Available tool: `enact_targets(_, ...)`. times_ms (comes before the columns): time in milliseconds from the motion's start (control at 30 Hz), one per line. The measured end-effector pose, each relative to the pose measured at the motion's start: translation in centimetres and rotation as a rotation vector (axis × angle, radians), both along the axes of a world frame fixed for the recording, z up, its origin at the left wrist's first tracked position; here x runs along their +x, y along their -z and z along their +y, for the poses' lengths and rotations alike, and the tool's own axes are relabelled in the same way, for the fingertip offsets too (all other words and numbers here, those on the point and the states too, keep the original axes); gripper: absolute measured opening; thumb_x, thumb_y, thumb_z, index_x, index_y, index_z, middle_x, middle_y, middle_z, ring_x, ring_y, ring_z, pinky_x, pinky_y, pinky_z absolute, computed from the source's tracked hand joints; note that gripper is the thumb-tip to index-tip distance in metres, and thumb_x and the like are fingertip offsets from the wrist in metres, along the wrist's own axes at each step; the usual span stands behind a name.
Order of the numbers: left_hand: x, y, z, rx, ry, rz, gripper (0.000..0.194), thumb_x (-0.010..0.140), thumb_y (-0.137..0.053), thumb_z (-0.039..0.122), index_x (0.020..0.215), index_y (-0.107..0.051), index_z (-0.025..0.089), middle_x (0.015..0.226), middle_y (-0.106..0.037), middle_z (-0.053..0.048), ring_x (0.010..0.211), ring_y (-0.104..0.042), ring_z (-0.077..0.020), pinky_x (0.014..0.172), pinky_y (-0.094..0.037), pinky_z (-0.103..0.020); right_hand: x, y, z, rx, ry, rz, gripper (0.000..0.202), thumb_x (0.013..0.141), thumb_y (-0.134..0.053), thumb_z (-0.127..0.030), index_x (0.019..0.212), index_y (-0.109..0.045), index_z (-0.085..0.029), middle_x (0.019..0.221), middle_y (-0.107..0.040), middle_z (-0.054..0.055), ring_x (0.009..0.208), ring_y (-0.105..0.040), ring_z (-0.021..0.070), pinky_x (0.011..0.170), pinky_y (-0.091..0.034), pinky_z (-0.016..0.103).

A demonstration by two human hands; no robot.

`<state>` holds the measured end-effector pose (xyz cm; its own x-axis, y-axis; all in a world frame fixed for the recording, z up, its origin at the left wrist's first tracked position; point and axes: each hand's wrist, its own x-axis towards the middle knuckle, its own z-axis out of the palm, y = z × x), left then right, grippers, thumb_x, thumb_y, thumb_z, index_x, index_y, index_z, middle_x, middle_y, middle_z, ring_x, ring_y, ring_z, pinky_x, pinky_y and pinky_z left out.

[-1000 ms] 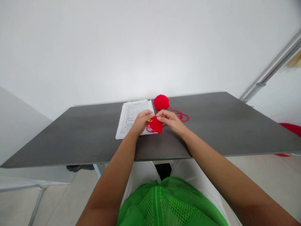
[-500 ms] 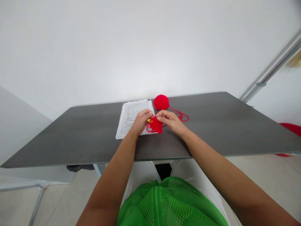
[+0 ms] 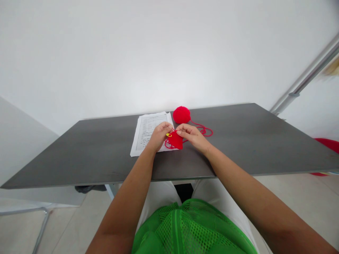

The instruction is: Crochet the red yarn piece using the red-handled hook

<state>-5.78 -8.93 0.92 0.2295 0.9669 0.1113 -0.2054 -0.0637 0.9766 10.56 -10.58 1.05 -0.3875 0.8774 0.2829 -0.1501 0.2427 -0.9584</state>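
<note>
A small red piece of yarn work (image 3: 176, 140), knitted or crocheted, is held up over the lower right of a paper sheet, its lower end tapering. My right hand (image 3: 190, 133) pinches its upper edge between thumb and fingers. At its upper left, my left hand (image 3: 161, 133) is closed, its fingertips on a thin strand of red yarn running to the piece. A yellow stitch marker (image 3: 168, 135) hangs beside the left fingers. Loose loops of red yarn (image 3: 167, 145) dangle below it. Whether a hook or needle is within the left hand cannot be made out.
Behind my hands a red yarn ball (image 3: 181, 115) rests on the dark table (image 3: 233, 141), its strand curling to the right. The printed paper sheet (image 3: 143, 128) lies under and left of my hands. A white wall (image 3: 169, 53) stands behind the table.
My left fingertips have shifted very slightly to the right, near the piece's upper corner. The right hand, yarn ball and paper stay in place.
</note>
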Motion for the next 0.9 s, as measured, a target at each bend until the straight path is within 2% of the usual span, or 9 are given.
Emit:
enact_targets(233,-0.07,0.19,0.19,0.032,-0.038,0.03,0.027,0.067,-0.071,0.038,0.073,-0.054,0.017,0.054,-0.052,0.005,0.046,-0.041,-0.0066,0.049,-0.029,-0.021,0.01,0.25,0.15,-0.017,0.002,0.005,0.026,0.075,-0.07,-0.041,0.08,-0.06,-0.017,0.07,-0.062,-0.002,0.064,-0.055,0.012,0.064,-0.043,0.025)
enact_targets(767,-0.05,0.19,0.14,0.044,-0.064,0.043,0.027,0.067,-0.07,0.038,0.072,-0.054,0.017,0.055,-0.051,0.005,0.048,-0.04,-0.0072,0.051,-0.029,-0.021,0.02,0.1,0.02,-0.032,-0.005,-0.005,0.026,0.076,-0.069,-0.042,0.077,-0.06,-0.017,0.069,-0.061,-0.002,0.063,-0.054,0.0121,0.063,-0.043,0.025)
enact_targets(900,-0.17,0.19,0.29,0.052,-0.08,0.047,0.024,0.069,-0.068,0.036,0.071,-0.052,0.018,0.051,-0.046,0.006,0.045,-0.037,-0.0069,0.048,-0.026,-0.021,0.04,-0.04,-0.1,-0.023,-0.018,-0.025,0.027,0.075,-0.069,-0.042,0.077,-0.06,-0.017,0.068,-0.06,-0.002,0.062,-0.053,0.0119,0.06,-0.043,0.024)
